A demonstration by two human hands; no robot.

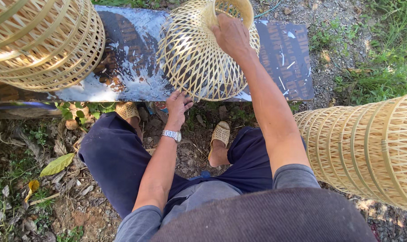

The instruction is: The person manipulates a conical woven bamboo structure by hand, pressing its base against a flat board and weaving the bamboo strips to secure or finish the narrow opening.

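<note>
A round open-weave bamboo basket [192, 56] rests tilted on a dark, paint-stained board [131, 67] in front of me. My right hand [230, 33] grips the basket's thick rim at its top right. My left hand [178, 105], with a silver watch on its wrist, touches the basket's lower edge where it meets the board's near side. I sit with my knees apart, in dark trousers and woven tan sandals [220, 133].
A stack of finished bamboo baskets [42, 42] lies at the top left, partly on the board. Another stack [374, 148] lies on its side at the right. Gravel, dry leaves and grass surround the board.
</note>
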